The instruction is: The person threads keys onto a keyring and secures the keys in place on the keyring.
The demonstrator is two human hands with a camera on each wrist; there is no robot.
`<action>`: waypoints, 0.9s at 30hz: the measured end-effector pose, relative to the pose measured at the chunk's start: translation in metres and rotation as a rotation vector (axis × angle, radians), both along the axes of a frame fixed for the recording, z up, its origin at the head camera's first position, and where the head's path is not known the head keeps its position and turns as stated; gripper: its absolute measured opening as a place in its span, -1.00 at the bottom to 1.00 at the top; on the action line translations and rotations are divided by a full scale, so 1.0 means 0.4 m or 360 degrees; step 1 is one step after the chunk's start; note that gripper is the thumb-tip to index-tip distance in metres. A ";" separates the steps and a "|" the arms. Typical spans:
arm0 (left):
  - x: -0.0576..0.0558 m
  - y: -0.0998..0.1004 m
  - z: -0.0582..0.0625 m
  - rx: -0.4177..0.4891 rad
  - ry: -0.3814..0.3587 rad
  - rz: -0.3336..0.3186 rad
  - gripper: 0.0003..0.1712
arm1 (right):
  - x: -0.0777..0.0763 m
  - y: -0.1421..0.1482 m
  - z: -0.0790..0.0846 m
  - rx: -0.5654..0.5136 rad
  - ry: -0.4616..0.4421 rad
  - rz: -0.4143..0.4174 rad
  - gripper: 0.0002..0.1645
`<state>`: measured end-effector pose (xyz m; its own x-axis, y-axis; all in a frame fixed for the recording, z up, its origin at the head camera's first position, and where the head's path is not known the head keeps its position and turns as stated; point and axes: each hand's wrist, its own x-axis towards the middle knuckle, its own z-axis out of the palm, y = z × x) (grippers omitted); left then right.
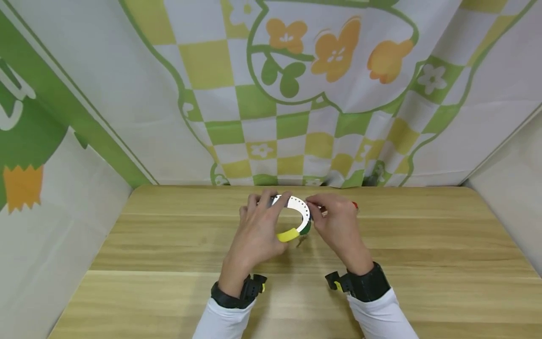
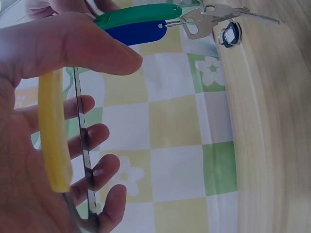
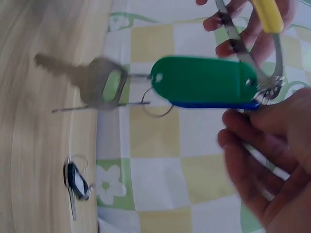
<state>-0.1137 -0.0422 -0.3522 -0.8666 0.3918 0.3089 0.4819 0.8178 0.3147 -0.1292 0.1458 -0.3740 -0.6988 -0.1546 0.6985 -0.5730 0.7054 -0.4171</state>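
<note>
My left hand grips a flat white-and-metal hoop, pierced with a row of small holes, by its yellow handle. Its fingers curl loosely round the hoop, thumb over the handle. From the hoop hang a green key tag and a blue key tag, with keys on wire rings. Beside the hoop's right edge, my right hand pinches a thin silver metal piece, close to where the tags hang. Fingers cover much of that piece, so its kind is unclear.
A dark key fob or tag with a key lies on the wooden table near its back edge. Something red shows just beyond the right hand. Behind the table hangs a checked, flowered cloth.
</note>
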 end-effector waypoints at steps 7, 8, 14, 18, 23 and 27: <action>0.001 0.001 -0.001 0.0005 0.0032 0.0012 0.10 | 0.006 -0.007 0.003 -0.0294 -0.0414 -0.0047 -0.93; 0.000 0.001 -0.002 0.0004 0.0036 0.0015 0.11 | 0.008 -0.009 0.005 -0.0334 -0.0460 -0.0050 -0.93; 0.000 0.003 -0.004 0.0021 0.0031 0.0016 0.12 | 0.010 -0.014 0.008 -0.0400 -0.0487 -0.0054 -0.95; 0.001 0.004 -0.002 0.0022 0.0008 0.0014 0.12 | 0.010 -0.010 0.003 -0.0269 -0.0292 -0.0034 -0.95; 0.002 0.002 -0.001 0.0001 -0.0012 -0.0012 0.14 | 0.007 -0.004 -0.001 -0.0106 -0.0098 0.0008 -0.94; 0.001 -0.002 -0.001 0.0008 -0.0013 -0.0048 0.13 | 0.004 0.000 0.001 0.0002 0.0024 0.0015 -0.92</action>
